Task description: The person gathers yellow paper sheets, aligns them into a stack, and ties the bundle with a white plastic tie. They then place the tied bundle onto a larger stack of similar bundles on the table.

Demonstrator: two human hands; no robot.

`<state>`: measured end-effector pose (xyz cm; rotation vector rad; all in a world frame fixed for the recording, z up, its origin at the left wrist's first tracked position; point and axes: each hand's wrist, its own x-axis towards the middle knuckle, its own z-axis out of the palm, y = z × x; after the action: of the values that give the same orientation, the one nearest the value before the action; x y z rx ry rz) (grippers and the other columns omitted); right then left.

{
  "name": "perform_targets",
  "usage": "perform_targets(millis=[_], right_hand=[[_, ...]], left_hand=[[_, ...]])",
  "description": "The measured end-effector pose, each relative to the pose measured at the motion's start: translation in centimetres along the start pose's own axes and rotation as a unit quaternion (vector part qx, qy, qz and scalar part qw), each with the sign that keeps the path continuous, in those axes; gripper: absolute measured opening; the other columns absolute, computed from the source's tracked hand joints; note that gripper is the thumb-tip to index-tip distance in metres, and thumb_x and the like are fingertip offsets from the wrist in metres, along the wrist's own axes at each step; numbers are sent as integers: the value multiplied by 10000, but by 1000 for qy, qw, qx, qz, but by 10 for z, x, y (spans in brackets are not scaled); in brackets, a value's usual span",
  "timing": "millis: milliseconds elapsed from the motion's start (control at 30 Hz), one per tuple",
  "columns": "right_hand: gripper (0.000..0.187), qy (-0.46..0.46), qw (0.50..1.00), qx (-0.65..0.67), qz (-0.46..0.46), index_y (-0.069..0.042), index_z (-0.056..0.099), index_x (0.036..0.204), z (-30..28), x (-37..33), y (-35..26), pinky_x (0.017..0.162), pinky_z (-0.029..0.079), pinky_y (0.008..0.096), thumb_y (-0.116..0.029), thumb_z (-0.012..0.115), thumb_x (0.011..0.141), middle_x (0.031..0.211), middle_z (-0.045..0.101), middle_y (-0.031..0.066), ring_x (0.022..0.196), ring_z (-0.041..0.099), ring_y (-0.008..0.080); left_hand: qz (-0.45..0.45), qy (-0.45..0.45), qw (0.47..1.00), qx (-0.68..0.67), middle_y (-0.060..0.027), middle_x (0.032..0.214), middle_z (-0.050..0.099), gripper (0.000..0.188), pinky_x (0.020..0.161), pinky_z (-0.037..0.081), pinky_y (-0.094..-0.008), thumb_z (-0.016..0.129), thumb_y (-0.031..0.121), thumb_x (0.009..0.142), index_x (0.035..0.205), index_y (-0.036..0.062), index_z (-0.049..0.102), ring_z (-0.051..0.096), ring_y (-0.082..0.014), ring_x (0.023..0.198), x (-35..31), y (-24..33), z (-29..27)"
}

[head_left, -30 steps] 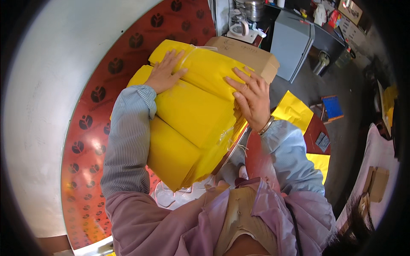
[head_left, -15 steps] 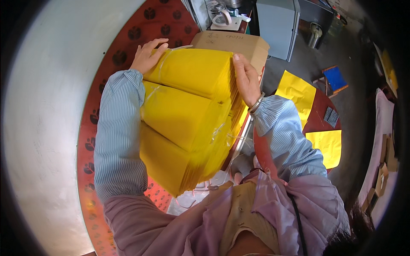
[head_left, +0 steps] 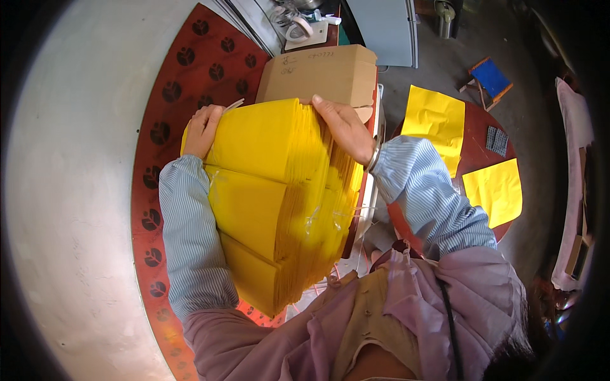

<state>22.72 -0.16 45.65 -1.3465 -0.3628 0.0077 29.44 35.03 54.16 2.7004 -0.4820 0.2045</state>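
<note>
A thick stack of yellow paper bundles (head_left: 254, 203), tied with clear string, stands in front of me, its layered edges facing right. My left hand (head_left: 203, 130) is closed round the far left end of the top bundle, with most fingers curled over its far side. At the bundle's far right corner, my right hand (head_left: 345, 125) presses its fingers along the edge; some fingertips are hidden behind the paper. Both hands hold the same bundle from opposite ends.
A brown cardboard box (head_left: 318, 75) lies just beyond the bundles on the red patterned surface (head_left: 171, 95). To the right, a round red table (head_left: 467, 127) carries yellow sheets (head_left: 435, 124) and a small grey item (head_left: 497, 141). A blue-topped folding stool (head_left: 490, 77) stands behind it.
The bundles and both hands now appear lower and nearer to me, and more of the box shows. My whole view has shifted too. Both hands keep their hold.
</note>
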Motion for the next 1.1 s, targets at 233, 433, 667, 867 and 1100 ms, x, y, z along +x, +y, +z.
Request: perform_targets(millis=[233,433,667,867,1100], right_hand=[[637,22,981,137,139,-22,646,1393,-12,9,0,1141,419,354,-499,308,1140,1429,637,130,1312,584,256],[651,28,987,68,142,-30,646,1387,-11,5,0,1066,448,327,-545,360,1109,1364,651,128,1184,607,223],[643,8,984,50,169,-12,552,1478,-16,16,8,1152,398,366,-517,381,1118,1426,618,145,1309,567,248],[619,13,978,35,206,-37,531,1488,-15,15,-7,1218,366,391,-510,338,1139,1485,559,169,1348,560,272],[578,-4,977,50,205,-69,558,1483,-23,15,-6,1188,408,386,-485,348,1142,1401,624,155,1326,573,268]], left_hand=[[-55,-38,997,35,-150,1297,659,421,1096,411,-393,455,373,1115,1308,70,675,586,-307,1250,5,-12,0],[-48,-76,996,0,-172,1662,379,525,1274,219,-401,435,402,1127,1590,155,458,286,-303,1576,-4,4,-6],[-20,-45,997,54,-171,1697,319,528,1289,186,-394,449,311,1127,1621,133,402,239,-287,1600,-57,38,-37],[18,-22,999,23,-150,1628,430,480,1270,234,-366,494,235,1108,1553,56,480,325,-275,1562,-125,76,-89],[-44,-38,994,-95,-154,1633,434,476,1250,303,-376,570,209,1084,1527,45,514,379,-272,1536,-134,113,-87]])
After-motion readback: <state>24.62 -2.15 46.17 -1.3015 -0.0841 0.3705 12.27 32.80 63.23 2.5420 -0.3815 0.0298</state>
